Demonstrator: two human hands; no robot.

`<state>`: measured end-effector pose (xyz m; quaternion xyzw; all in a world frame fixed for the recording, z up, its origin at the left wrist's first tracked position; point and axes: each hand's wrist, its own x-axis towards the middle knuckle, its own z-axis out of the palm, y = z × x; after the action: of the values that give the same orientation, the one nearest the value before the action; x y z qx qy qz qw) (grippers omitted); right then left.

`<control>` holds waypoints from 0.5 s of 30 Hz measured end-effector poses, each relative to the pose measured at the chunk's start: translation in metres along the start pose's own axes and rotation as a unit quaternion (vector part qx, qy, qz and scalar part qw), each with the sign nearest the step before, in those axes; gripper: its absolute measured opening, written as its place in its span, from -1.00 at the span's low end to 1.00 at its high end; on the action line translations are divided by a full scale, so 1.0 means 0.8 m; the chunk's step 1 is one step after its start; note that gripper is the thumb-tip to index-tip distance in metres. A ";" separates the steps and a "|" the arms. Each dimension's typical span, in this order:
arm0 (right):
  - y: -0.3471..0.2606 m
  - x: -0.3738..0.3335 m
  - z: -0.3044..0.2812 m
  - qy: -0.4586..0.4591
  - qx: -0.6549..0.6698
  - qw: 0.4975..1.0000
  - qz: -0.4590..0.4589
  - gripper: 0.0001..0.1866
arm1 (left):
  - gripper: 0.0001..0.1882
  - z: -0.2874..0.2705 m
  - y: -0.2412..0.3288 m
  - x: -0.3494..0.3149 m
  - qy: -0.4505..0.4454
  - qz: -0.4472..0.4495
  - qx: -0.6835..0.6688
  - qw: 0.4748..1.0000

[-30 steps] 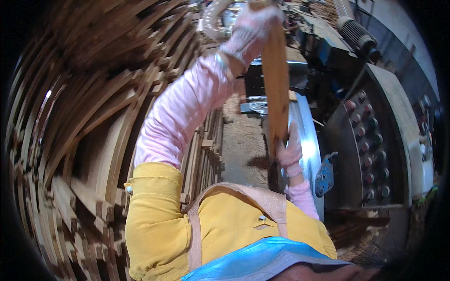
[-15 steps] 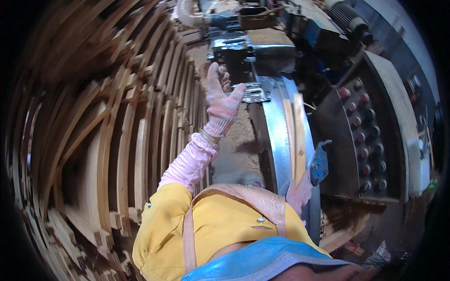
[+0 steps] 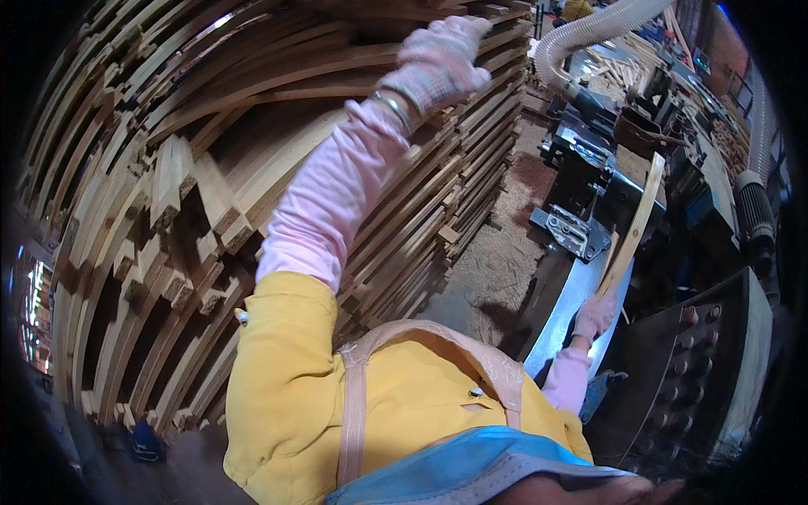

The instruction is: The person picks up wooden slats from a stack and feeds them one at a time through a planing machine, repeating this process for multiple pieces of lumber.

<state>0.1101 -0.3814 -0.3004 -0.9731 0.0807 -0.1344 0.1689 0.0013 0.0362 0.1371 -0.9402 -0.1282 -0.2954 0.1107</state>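
My left hand point(image 3: 439, 66), in a dusty pale knit glove, reaches out over the far part of a tall stack of curved wooden strips point(image 3: 337, 71). Its thumb stands apart from the fingers, and no strip shows in its grasp; whether the fingertips touch the stack I cannot tell. On the right, my gloved right hand point(image 3: 596, 318) closes around the near end of a long wooden strip point(image 3: 633, 223), above the shiny metal machine bed point(image 3: 555, 311). A second, thinner strip lies alongside that one, partly hidden.
Metal guide brackets point(image 3: 574, 233) sit at the bed's far end. A ribbed hose point(image 3: 581, 38) curves above the machine. At right stands a control panel point(image 3: 686, 370) with several round buttons. Sawdust point(image 3: 497, 261) covers the floor between stack and machine.
The view has swung left toward the stack. My left hand has moved from beside the machine's brackets to over the stacked strips. The right hand still holds its strip, now farther forward.
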 end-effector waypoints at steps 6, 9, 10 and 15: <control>0.049 -0.175 -0.072 -0.078 -0.013 0.994 -0.074 -0.45 | -0.16 -0.080 -0.112 0.022 -0.262 -0.055 0.132 0.955; 0.069 -0.227 -0.054 -0.001 0.059 0.995 -0.075 -0.32 | -0.36 -0.117 -0.149 0.019 -0.429 -0.162 0.242 0.855; 0.070 -0.224 -0.061 0.021 0.068 0.997 -0.043 -0.30 | -0.37 -0.091 -0.148 0.021 -0.431 -0.132 0.312 0.837; -0.009 -0.115 -0.038 0.033 0.082 0.994 -0.059 -0.11 | -0.32 -0.097 -0.175 -0.007 -0.383 -0.131 0.329 0.853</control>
<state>0.0144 -0.3651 -0.2918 -0.9540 0.0176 -0.1827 0.2372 -0.0872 0.1454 0.2148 -0.8622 -0.3721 0.1355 0.3159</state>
